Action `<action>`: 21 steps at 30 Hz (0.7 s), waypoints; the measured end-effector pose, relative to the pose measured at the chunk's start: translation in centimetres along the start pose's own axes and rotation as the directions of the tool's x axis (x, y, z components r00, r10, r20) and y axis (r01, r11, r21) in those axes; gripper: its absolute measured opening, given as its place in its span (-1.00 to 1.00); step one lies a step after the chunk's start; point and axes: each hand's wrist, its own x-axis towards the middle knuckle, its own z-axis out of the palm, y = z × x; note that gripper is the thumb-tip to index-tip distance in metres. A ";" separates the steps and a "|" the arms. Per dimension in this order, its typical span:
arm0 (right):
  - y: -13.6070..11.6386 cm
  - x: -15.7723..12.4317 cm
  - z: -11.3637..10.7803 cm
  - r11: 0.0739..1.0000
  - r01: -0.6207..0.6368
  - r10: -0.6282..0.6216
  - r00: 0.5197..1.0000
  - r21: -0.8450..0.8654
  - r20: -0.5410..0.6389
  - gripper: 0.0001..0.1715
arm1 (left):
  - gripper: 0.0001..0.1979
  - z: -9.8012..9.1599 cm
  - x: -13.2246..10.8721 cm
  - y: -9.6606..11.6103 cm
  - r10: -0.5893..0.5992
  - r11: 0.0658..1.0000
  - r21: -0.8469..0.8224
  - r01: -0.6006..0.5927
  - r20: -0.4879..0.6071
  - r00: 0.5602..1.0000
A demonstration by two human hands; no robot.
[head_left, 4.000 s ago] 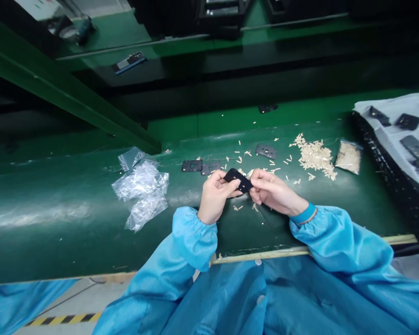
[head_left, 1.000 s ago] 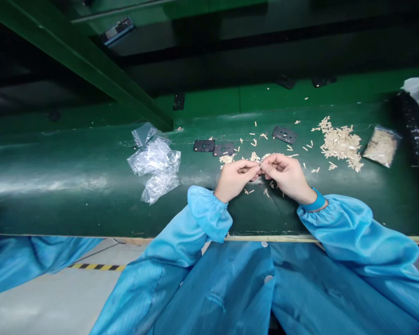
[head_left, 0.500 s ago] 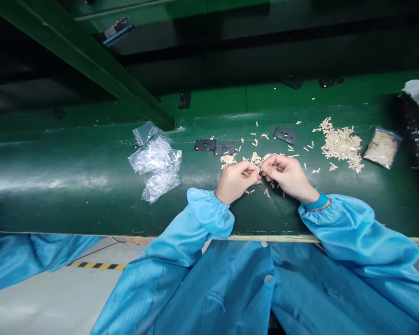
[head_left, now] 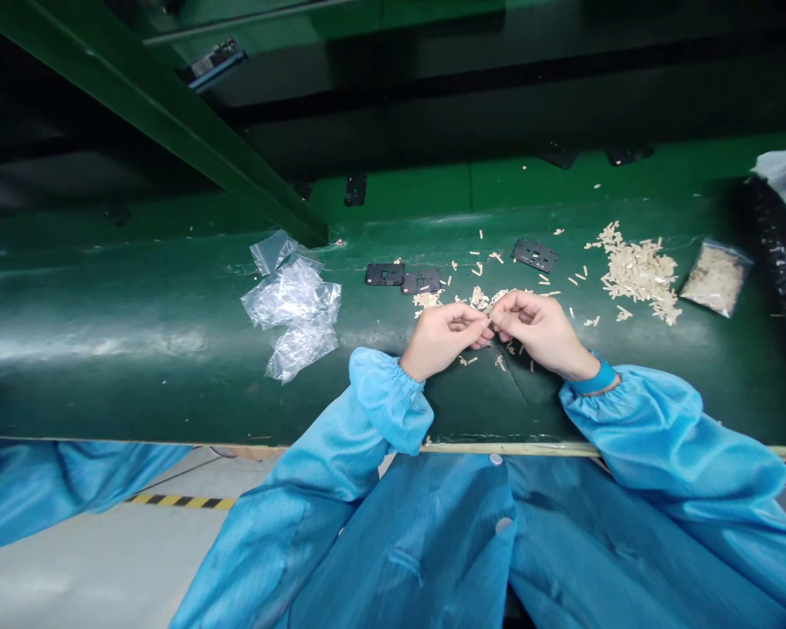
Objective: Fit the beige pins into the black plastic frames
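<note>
Left hand (head_left: 437, 339) and right hand (head_left: 541, 330) meet, grips pinched, contents unclear; the strip pile (head_left: 639, 273) lies rightward, nearer the latter.

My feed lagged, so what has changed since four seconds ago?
The left hand and right hand have closed toward each other; the black plate held then no longer shows, and whatever their fingers hold is unclear. The clear bags, strip pile and filled bag stayed put.
</note>
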 end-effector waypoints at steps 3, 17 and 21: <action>0.0 0.0 -0.1 1.000 -0.002 0.002 1.000 -0.003 0.011 -0.66 | -0.69 -0.2 0.0 0.2 -0.020 1.000 -0.002 0.020 0.022 1.000; -0.2 -0.1 -0.1 1.000 -0.017 0.017 0.999 0.015 0.036 -0.68 | -0.69 -0.5 0.0 0.8 -0.062 0.998 -0.001 0.063 0.072 0.995; -0.2 -0.1 -0.2 0.999 -0.026 0.025 0.999 0.019 0.039 -0.67 | -0.74 -0.3 -0.1 0.5 -0.050 0.998 0.034 0.048 0.052 0.997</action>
